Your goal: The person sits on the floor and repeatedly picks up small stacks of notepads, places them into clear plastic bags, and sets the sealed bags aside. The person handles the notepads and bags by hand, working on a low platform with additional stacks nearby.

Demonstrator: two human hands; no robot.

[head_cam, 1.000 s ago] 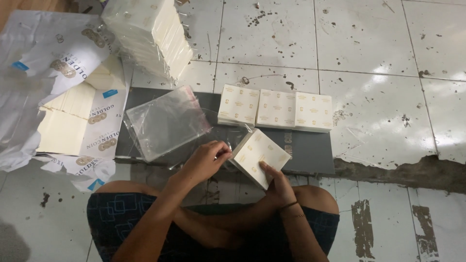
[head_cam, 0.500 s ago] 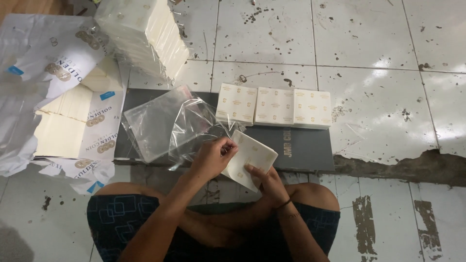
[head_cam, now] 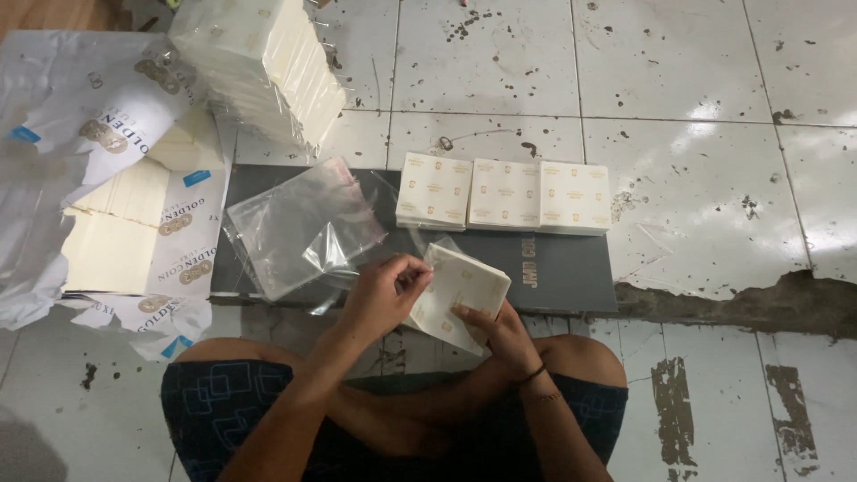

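My right hand [head_cam: 502, 332] holds a cream square stack of napkins [head_cam: 455, 295] from below, tilted over my lap. A thin clear plastic sleeve covers the stack, and my left hand [head_cam: 386, 293] pinches the sleeve's edge at the stack's left side. Just left of my hands lies a pile of clear plastic bags [head_cam: 299, 228] on a dark grey board [head_cam: 562, 268]. Three wrapped cream stacks [head_cam: 504, 194] sit in a row at the board's far edge.
A tall bundle of cream napkin stacks [head_cam: 268, 62] stands at the back left. Opened white wrappers with loose cream stacks [head_cam: 116, 236] spread on the left. The floor is stained white tile with a broken dark strip [head_cam: 741, 303] at the right.
The napkin stack has dropped lower toward my lap and tilted. My left hand lifted a clear bag off the pile and drew it over the stack.
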